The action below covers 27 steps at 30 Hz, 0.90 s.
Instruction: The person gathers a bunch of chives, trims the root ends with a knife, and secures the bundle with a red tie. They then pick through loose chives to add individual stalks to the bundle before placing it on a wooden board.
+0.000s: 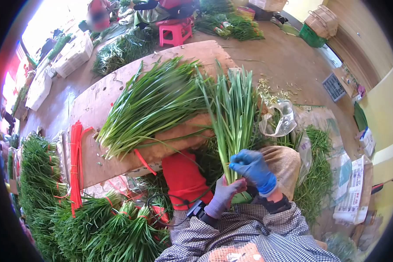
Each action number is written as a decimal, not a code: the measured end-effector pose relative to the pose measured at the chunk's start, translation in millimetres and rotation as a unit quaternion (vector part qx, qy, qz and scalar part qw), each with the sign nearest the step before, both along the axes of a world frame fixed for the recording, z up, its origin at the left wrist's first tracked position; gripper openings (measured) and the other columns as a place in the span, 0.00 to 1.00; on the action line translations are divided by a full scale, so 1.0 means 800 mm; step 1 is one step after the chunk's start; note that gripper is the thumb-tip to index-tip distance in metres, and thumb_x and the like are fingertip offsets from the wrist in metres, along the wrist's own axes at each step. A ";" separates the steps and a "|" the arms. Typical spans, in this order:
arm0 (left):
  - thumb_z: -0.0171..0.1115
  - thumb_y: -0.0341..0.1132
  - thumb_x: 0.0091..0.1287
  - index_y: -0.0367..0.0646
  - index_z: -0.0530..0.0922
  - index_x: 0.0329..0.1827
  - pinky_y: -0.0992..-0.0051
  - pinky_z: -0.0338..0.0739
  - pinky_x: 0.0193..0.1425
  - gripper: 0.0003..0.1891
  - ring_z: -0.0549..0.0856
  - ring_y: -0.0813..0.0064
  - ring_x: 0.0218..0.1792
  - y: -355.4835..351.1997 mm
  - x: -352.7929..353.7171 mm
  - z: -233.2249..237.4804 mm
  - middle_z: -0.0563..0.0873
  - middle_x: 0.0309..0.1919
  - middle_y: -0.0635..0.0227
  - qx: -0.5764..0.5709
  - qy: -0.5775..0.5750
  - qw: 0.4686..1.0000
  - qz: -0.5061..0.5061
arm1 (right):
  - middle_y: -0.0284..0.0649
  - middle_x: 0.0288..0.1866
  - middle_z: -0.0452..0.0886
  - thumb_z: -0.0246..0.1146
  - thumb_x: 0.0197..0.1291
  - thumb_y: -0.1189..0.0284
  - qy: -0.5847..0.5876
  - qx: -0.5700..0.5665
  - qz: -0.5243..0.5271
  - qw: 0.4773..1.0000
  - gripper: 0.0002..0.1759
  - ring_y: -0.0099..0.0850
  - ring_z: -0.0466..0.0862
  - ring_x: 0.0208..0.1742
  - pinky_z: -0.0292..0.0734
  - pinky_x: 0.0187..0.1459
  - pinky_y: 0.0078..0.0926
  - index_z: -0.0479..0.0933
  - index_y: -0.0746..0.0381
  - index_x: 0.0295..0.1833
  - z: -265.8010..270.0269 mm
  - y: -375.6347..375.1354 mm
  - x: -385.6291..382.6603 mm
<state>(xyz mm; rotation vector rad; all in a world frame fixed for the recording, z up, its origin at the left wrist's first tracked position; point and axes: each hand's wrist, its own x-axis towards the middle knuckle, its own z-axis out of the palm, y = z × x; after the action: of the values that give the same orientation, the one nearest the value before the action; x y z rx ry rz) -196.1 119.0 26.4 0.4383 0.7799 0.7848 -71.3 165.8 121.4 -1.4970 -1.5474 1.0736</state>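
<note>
A bunch of garlic chives (236,113) stands upright in front of me, its long flat leaves pointing away. My left hand (225,197), in a greyish-purple glove, is wrapped round the pale lower end of this bunch. In a blue glove, my right hand (254,170) is closed against the stems just above, with the fingertips pinched on their side; a small yellowish bit shows there. Beyond, a loose heap of garlic chives (157,102) lies across the wooden board (91,161). Red tie strips (76,163) hang in a bundle at the board's left end.
Tied green bunches (113,227) crowd the floor at left and front left. Loose trimmings (316,174) and a clear plastic bag (280,118) are on the right. Past the board stand a pink stool (175,31), white crates (74,56) and seated people.
</note>
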 end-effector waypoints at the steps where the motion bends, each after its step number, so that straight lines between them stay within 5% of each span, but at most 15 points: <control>1: 0.68 0.28 0.65 0.39 0.76 0.57 0.66 0.88 0.46 0.18 0.88 0.70 0.40 0.000 -0.001 0.002 0.86 0.44 0.62 -0.001 0.000 1.000 0.001 | 0.33 0.31 0.82 0.72 0.53 0.79 0.000 -0.001 0.001 1.000 0.07 0.21 0.81 0.35 0.77 0.38 0.21 0.84 0.66 0.38 0.014 -0.001 0.001; 3: 0.69 0.29 0.64 0.40 0.76 0.58 0.69 0.87 0.45 0.19 0.87 0.73 0.39 0.002 0.000 0.008 0.86 0.45 0.64 -0.004 -0.022 1.000 0.009 | 0.31 0.33 0.84 0.72 0.53 0.80 0.179 -0.001 -0.060 0.982 0.06 0.18 0.81 0.36 0.76 0.40 0.19 0.84 0.66 0.38 0.038 -0.003 0.015; 7: 0.68 0.30 0.65 0.41 0.76 0.59 0.70 0.87 0.46 0.19 0.86 0.75 0.40 0.001 0.003 0.004 0.86 0.46 0.66 0.005 -0.017 1.000 0.001 | 0.32 0.34 0.84 0.71 0.53 0.83 0.203 0.027 -0.112 0.972 0.07 0.19 0.81 0.37 0.76 0.42 0.17 0.84 0.67 0.39 0.088 -0.010 0.035; 11: 0.65 0.32 0.68 0.42 0.75 0.62 0.69 0.86 0.51 0.20 0.87 0.75 0.43 0.004 -0.005 0.015 0.86 0.50 0.64 -0.036 -0.049 0.998 -0.023 | 0.30 0.32 0.82 0.71 0.53 0.84 0.147 0.018 -0.068 0.987 0.08 0.17 0.79 0.35 0.75 0.41 0.16 0.84 0.68 0.40 0.083 -0.012 0.043; 17: 0.60 0.37 0.71 0.38 0.69 0.69 0.64 0.84 0.57 0.26 0.87 0.72 0.47 0.005 -0.017 0.027 0.84 0.56 0.59 -0.084 -0.255 0.963 -0.020 | 0.25 0.31 0.81 0.72 0.55 0.79 0.076 -0.025 -0.071 0.994 0.07 0.13 0.75 0.32 0.73 0.36 0.15 0.84 0.65 0.40 0.028 -0.037 0.049; 22: 0.62 0.36 0.70 0.38 0.70 0.67 0.66 0.84 0.57 0.25 0.86 0.75 0.46 0.005 -0.023 0.039 0.84 0.54 0.59 -0.102 -0.250 0.963 -0.020 | 0.26 0.28 0.79 0.72 0.54 0.78 0.036 0.000 -0.081 0.996 0.06 0.14 0.73 0.30 0.71 0.33 0.17 0.84 0.64 0.38 0.007 -0.042 0.056; 25: 0.64 0.35 0.70 0.37 0.72 0.63 0.69 0.85 0.55 0.22 0.86 0.77 0.44 0.003 -0.020 0.036 0.84 0.49 0.63 -0.077 -0.224 0.971 -0.013 | 0.29 0.26 0.77 0.71 0.54 0.79 -0.006 0.046 -0.099 0.994 0.05 0.16 0.72 0.27 0.70 0.31 0.19 0.82 0.63 0.36 -0.004 -0.028 0.061; 27: 0.65 0.35 0.69 0.36 0.72 0.60 0.73 0.86 0.52 0.20 0.86 0.78 0.41 0.003 -0.019 0.037 0.85 0.44 0.64 -0.074 -0.218 0.973 -0.001 | 0.31 0.25 0.75 0.71 0.53 0.79 -0.136 0.183 -0.099 0.969 0.05 0.18 0.71 0.25 0.70 0.30 0.21 0.81 0.64 0.34 0.001 -0.008 0.071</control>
<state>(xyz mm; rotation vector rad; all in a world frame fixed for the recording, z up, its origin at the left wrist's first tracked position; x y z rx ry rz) -211.5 121.1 56.4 0.1216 0.4221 0.7795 -14.5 159.2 122.1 -1.5394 -1.6311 0.4504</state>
